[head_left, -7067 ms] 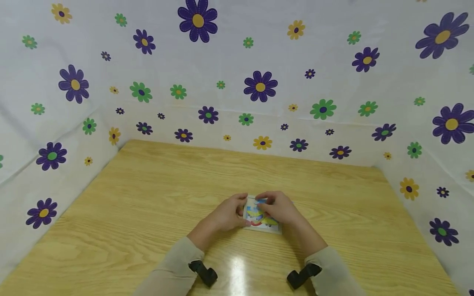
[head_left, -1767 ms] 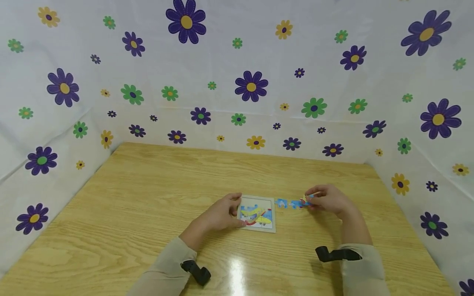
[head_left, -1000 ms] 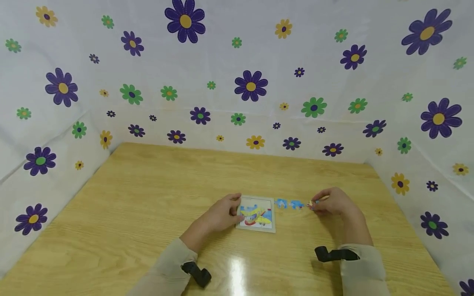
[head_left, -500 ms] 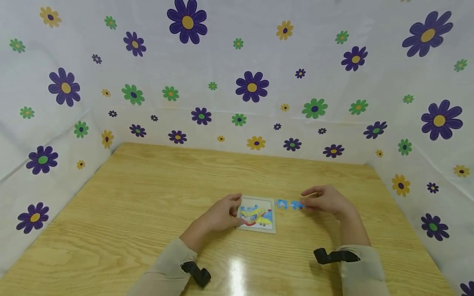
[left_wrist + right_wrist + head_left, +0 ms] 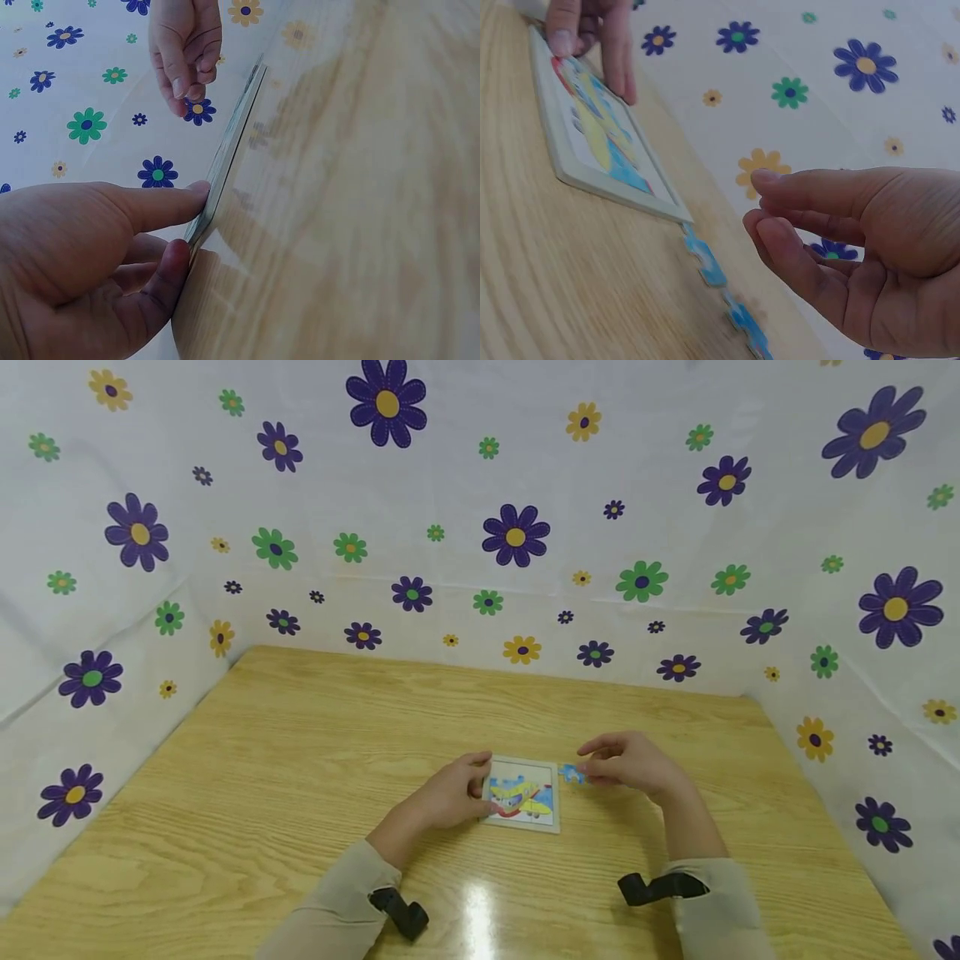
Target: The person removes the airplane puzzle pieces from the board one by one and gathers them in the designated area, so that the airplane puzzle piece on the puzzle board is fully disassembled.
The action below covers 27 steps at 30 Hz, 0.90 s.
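A square jigsaw tray (image 5: 542, 830) with a pale rim lies mid-table; it shows a yellow biplane, and a pale strip is bare along its far side. My left hand (image 5: 444, 797) grips its left edge, thumb on top in the left wrist view, where the tray (image 5: 232, 142) appears edge-on. To the tray's right lies a blue jigsaw piece (image 5: 572, 773); the right wrist view shows it beside the tray's corner and a second blue piece (image 5: 746, 324) after it. My right hand (image 5: 630, 767) hovers over these pieces, fingers loosely bent, nothing between the fingertips.
A wooden table (image 5: 337, 718) spreads around the tray, with a light reflection near its front. White cloth (image 5: 450, 468) printed with flowers walls the back and both sides. Black wrist straps (image 5: 663, 888) sit over the beige sleeves.
Earlier both hands were at the tray. Later my right hand set a reddish piece at the right of the row beside it, let go and moved left. My left hand stays on the tray.
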Each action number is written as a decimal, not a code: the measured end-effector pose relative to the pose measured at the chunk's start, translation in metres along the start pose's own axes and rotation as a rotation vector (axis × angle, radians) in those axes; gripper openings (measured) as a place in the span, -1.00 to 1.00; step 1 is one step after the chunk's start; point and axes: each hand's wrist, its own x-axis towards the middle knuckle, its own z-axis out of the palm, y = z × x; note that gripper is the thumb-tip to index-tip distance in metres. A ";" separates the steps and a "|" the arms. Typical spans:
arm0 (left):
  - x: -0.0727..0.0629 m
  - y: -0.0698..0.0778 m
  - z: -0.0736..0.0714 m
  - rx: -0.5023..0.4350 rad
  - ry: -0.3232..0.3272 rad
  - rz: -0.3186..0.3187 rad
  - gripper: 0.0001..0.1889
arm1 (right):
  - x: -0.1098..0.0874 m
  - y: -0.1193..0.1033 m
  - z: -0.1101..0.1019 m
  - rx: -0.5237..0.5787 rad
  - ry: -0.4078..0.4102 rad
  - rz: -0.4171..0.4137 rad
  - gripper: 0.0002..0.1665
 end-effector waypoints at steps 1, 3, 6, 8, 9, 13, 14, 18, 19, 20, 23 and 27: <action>0.000 0.000 0.000 0.001 -0.001 0.002 -0.27 | 0.001 -0.003 0.004 0.005 -0.004 -0.005 -0.54; 0.000 0.000 0.000 0.005 -0.004 0.003 -0.28 | 0.003 -0.008 0.011 0.021 -0.024 -0.017 -0.55; 0.001 0.000 0.001 0.015 -0.007 -0.005 -0.29 | 0.006 -0.014 0.024 0.037 -0.052 -0.018 -0.57; 0.001 0.000 0.001 0.019 -0.008 -0.008 -0.28 | 0.007 -0.016 0.032 0.045 -0.078 -0.024 -0.56; 0.001 0.000 0.001 0.019 -0.009 -0.009 -0.28 | 0.007 -0.018 0.035 0.048 -0.084 -0.026 -0.57; 0.000 0.001 0.000 0.022 -0.008 -0.006 -0.25 | 0.008 -0.019 0.044 0.063 -0.115 -0.057 -0.53; 0.000 0.001 -0.001 0.025 -0.007 -0.003 -0.25 | 0.008 -0.020 0.046 0.064 -0.121 -0.070 -0.52; 0.000 0.002 -0.001 0.027 -0.001 0.002 -0.25 | 0.011 -0.020 0.054 0.055 -0.155 -0.116 -0.51; 0.000 0.002 -0.001 0.026 0.001 0.004 -0.26 | 0.012 -0.020 0.056 0.050 -0.163 -0.122 -0.51; 0.000 0.001 -0.001 0.027 0.002 0.007 -0.26 | 0.012 -0.020 0.058 0.045 -0.170 -0.126 -0.52; 0.000 0.001 -0.001 0.020 0.001 0.013 -0.27 | 0.012 -0.020 0.065 0.034 -0.182 -0.125 -0.55; 0.000 0.001 -0.001 0.024 0.000 0.012 -0.27 | 0.012 -0.023 0.073 0.027 -0.220 -0.136 -0.54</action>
